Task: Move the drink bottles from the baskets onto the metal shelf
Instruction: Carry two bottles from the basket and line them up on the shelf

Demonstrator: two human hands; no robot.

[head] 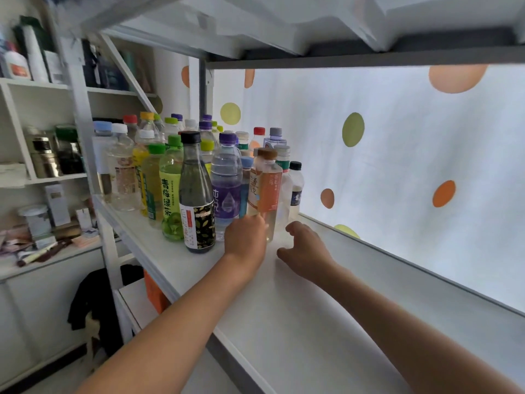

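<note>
1. Bottles crowd the left end of the shelf; the orange-label bottle stands upright at the front of the cluster.
2. Left hand touches its base; whether the fingers curl round it is hidden.
3. Right hand hovers just beside it, fingers loosely curled, holding nothing.
4. Dotted curtain hangs behind.

You have open white shelf board from the near edge up to the spotted curtain at the back right, and both hands can pass there under the upper shelf. To your left the packed bottles block the board. The orange-labelled bottle and black-capped dark bottle stand foremost, with the left hand against them.
</note>
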